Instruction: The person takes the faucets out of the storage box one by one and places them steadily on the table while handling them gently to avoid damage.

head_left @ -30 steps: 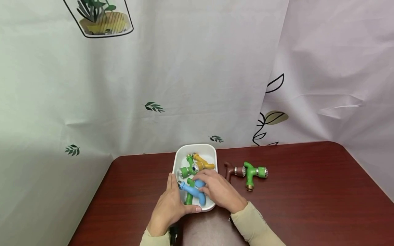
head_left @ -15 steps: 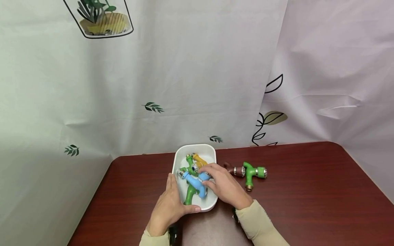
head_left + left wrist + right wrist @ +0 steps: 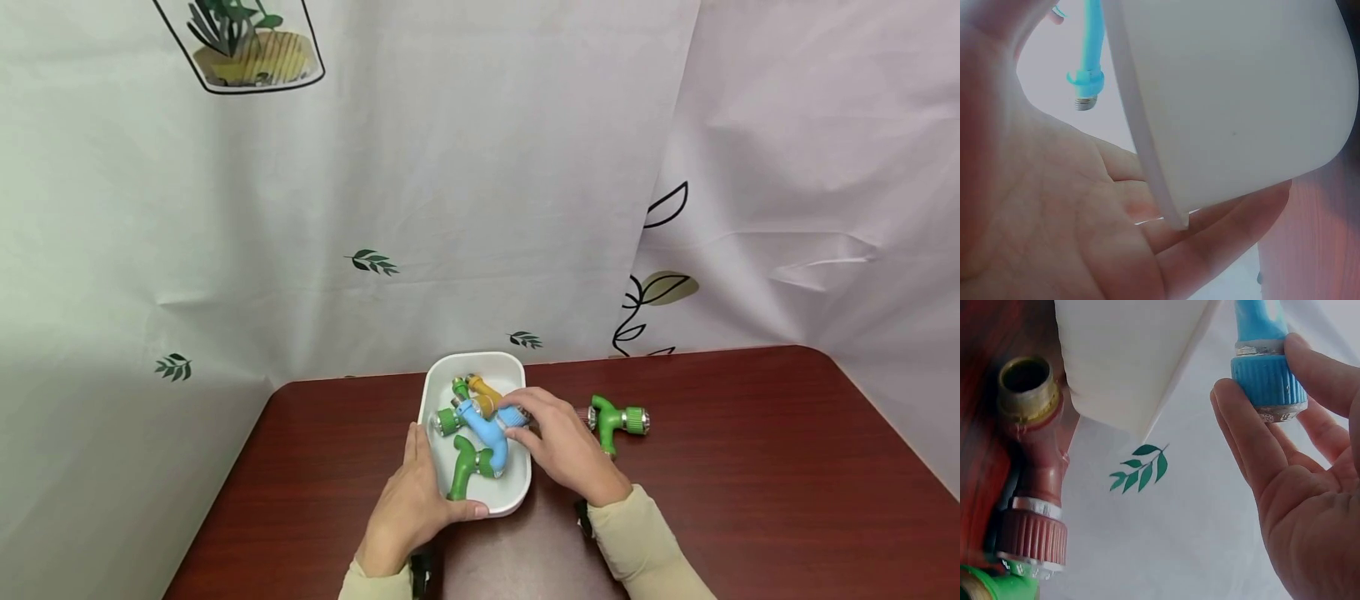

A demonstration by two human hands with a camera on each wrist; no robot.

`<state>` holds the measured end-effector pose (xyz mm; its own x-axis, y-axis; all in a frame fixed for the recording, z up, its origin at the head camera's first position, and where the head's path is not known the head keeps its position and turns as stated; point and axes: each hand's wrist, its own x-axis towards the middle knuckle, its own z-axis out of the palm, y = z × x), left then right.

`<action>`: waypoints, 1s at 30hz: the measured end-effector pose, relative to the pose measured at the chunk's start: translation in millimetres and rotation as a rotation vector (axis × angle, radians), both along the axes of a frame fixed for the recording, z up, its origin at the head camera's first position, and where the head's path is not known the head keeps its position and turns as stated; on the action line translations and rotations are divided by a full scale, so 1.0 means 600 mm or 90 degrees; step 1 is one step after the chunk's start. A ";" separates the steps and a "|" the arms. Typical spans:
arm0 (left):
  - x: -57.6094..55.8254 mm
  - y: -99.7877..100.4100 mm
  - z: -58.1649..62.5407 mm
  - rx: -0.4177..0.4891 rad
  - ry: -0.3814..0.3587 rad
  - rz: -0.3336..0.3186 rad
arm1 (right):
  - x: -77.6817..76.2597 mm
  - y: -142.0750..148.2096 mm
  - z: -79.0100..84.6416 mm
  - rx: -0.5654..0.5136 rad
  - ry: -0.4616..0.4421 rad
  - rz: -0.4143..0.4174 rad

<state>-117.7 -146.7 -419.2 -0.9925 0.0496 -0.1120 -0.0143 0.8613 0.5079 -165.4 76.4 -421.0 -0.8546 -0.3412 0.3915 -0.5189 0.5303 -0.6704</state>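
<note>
A blue tap (image 3: 486, 433) hangs tilted over the white plastic tub (image 3: 517, 493), and my right hand (image 3: 564, 440) pinches it by its ribbed handle. In the right wrist view, thumb and fingers press on opposite sides of that blue handle (image 3: 1268, 381). My left hand (image 3: 415, 508) rests against the tub's near left corner, with straight fingers along the left wall and the thumb across the near rim. Inside the tub, a green tap (image 3: 465, 468) lies at the near end. Another green tap (image 3: 447, 422) and a yellow tap (image 3: 486, 390) lie farther back, partly covered.
On the table (image 3: 735, 467), right of the tub, a green tap (image 3: 611, 419) lies beside a brown tap (image 3: 1038, 469), which my right hand mostly hides in the head view. A printed cloth (image 3: 450, 183) hangs behind the table's back edge.
My right hand has lifted the blue tap and moved it back and to the right, uncovering the near green tap. The left hand and the tub have stayed put.
</note>
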 end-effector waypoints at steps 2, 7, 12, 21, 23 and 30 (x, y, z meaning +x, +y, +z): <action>0.000 0.000 0.000 0.000 0.000 0.000 | -0.001 0.004 0.001 -0.002 -0.003 -0.010; 0.000 -0.001 -0.001 -0.001 0.001 0.002 | -0.003 0.016 0.003 -0.001 -0.014 -0.034; 0.001 -0.001 -0.001 0.001 0.004 0.004 | -0.005 0.032 0.005 -0.005 -0.011 -0.054; 0.001 0.001 -0.002 0.003 0.008 0.009 | -0.009 0.067 0.013 -0.008 -0.013 -0.111; 0.001 0.001 -0.002 0.002 0.008 0.010 | -0.009 0.075 0.014 -0.007 -0.023 -0.127; 0.001 0.001 -0.001 -0.002 0.014 0.006 | -0.010 0.094 0.015 -0.007 -0.044 -0.153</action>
